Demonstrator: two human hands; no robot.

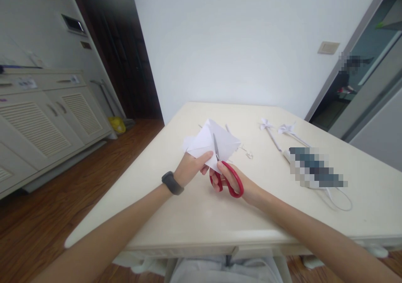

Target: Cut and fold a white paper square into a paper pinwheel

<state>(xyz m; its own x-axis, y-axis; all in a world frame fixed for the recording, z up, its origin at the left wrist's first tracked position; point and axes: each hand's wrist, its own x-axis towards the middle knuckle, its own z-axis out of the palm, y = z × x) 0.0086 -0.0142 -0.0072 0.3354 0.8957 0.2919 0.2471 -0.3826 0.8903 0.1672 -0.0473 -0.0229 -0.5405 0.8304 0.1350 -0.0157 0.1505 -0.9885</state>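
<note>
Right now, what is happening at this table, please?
A person is cutting a folded white paper sheet with red-handled scissors. The left hand holds the paper above the cream table; the right hand works the scissors, blades in the paper. Two small paper pinwheels lie farther right.

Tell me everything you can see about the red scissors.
The scissors have glossy red loop handles, plastic by the look, and slim grey metal blades. The right hand holds them with fingers through the loops, above the cream table. The blades point up and away, into the edge of a white folded paper that the left hand pinches.
</note>
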